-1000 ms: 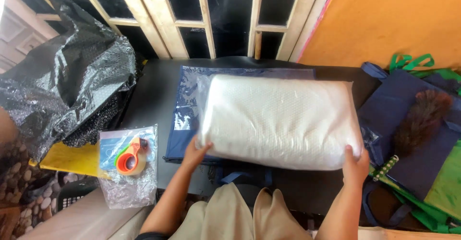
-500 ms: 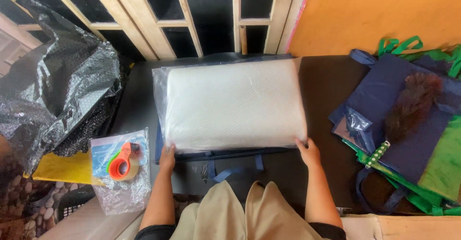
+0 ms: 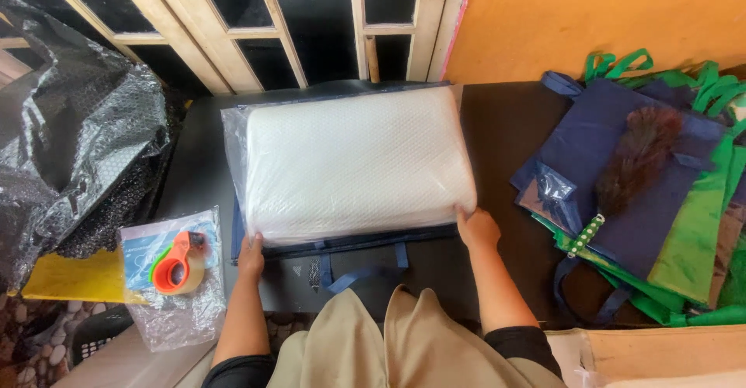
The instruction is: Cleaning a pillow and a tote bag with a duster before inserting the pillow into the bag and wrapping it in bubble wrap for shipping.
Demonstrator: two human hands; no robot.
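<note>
A white pillow in clear plastic wrap (image 3: 353, 163) lies across a dark blue bag (image 3: 342, 247) on a dark table (image 3: 505, 132). My left hand (image 3: 250, 254) grips the pillow's near left corner. My right hand (image 3: 476, 228) holds its near right corner. The bag's blue handles (image 3: 359, 271) stick out from under the pillow toward me.
An orange tape dispenser (image 3: 179, 262) sits on clear plastic bags at the left, on yellow board. Black bubble wrap (image 3: 74, 147) is heaped at far left. Blue and green cloth bags (image 3: 645, 194) with a feather duster (image 3: 633, 163) lie at the right. A wooden frame (image 3: 287, 23) stands behind.
The pillow has swung from a slight tilt to lie square on the bag. Both my hands moved with it and stay on its near corners.
</note>
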